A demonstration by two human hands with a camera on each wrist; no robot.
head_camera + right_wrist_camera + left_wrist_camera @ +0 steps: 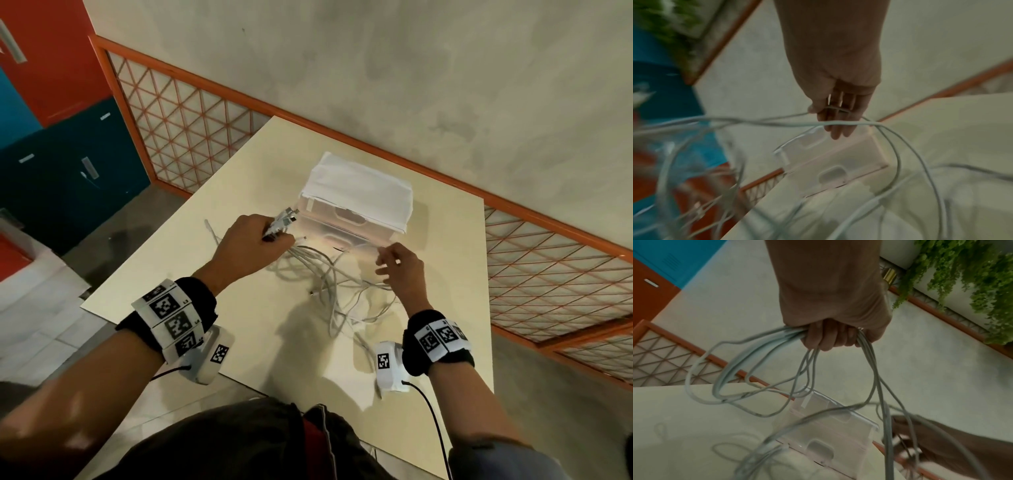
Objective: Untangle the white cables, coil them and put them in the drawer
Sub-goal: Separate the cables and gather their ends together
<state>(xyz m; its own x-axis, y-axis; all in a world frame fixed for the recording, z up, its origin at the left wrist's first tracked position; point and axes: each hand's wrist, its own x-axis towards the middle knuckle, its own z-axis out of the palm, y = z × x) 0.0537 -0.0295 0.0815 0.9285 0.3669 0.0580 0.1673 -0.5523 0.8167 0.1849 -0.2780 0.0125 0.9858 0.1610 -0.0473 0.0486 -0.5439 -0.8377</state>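
A tangle of white cables (337, 291) lies on the cream table (274, 342) in front of a translucent plastic drawer unit (346, 219). My left hand (257, 240) is raised over the table and grips a bundle of cable ends, their plugs (286, 219) sticking out past the fingers; in the left wrist view the fist (830, 335) is closed round several strands that hang down in loops (719, 381). My right hand (397, 263) pinches one thin cable (777, 124) between thumb and forefinger, the other fingers straight (838, 129). The drawer unit's fronts (834, 164) look closed.
A white cloth (359, 185) covers the top of the drawer unit. An orange lattice railing (191, 113) runs behind the table along a grey wall. Blue and red lockers (61, 171) stand at the left. Green plants (966, 272) hang on the wall.
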